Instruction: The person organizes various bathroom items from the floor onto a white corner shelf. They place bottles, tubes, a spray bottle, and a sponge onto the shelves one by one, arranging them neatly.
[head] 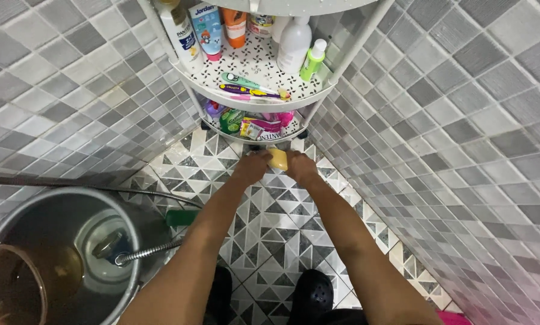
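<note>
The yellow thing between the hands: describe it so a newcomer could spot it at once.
Find the white corner shelf where the tiled walls meet. Just below its lowest tier, the left hand and right hand meet around a small yellow sponge, the only yellow lump down at floor level.

A small yellow sponge-like pad (277,159), soft-edged and roughly rectangular, is held low over the patterned floor tiles (264,241), just below the bottom tier of the white corner shelf (255,137). Only its upper face is seen; the ends are covered.
</note>
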